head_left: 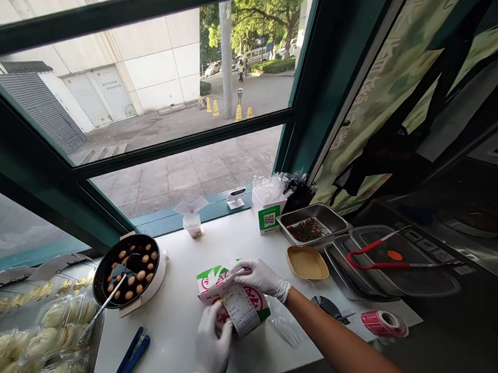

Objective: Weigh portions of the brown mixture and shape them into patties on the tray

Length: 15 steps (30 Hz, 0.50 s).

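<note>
A green, white and pink printed takeout box (263, 306) stands on the counter in front of me, with a printed receipt (242, 312) hanging over its near side. My right hand (264, 278), in a white glove, reaches over the top of the box with its fingers pinched at the top flap. At the left side of the box is my gloved left hand (213, 342), its fingers curled against the box beside the receipt's edge. Part of the left fingertips is hidden. A clear plastic bag (285, 325) lies just right of the box.
A blue stapler (131, 354) lies at left, near a black pan (99, 276) of eggs in dark liquid and packed buns (42, 344). To the right are a brown paper bowl (308, 263), a metal tray (341, 224), red-handled tongs (366, 247) and a tape roll (382, 323).
</note>
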Each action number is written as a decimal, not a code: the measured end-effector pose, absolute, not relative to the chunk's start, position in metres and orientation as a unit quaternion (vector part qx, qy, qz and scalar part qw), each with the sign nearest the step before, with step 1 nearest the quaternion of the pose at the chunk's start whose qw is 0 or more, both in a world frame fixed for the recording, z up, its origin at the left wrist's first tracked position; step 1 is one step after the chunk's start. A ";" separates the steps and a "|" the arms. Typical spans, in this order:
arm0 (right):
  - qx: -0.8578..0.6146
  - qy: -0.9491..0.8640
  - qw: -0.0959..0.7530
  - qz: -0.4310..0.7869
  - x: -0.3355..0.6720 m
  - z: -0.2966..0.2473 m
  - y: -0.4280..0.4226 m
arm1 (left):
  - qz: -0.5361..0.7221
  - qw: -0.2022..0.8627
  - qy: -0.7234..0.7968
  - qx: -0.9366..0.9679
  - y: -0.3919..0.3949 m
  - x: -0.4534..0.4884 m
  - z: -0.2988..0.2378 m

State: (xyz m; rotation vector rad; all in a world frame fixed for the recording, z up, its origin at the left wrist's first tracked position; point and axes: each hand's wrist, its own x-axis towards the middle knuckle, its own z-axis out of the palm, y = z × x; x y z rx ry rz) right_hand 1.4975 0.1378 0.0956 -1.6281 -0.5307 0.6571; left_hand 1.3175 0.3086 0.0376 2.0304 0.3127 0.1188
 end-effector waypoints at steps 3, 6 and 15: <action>-0.713 -0.219 0.614 0.261 1.494 0.096 0.136 | 0.165 0.350 0.206 0.899 0.374 1.294 0.019; -0.720 -0.209 0.618 0.238 1.491 0.097 0.134 | 0.144 0.151 0.325 0.922 0.454 1.264 -0.023; -0.718 -0.185 0.645 0.182 1.470 0.098 0.137 | 0.016 0.263 0.452 0.852 0.533 1.220 -0.070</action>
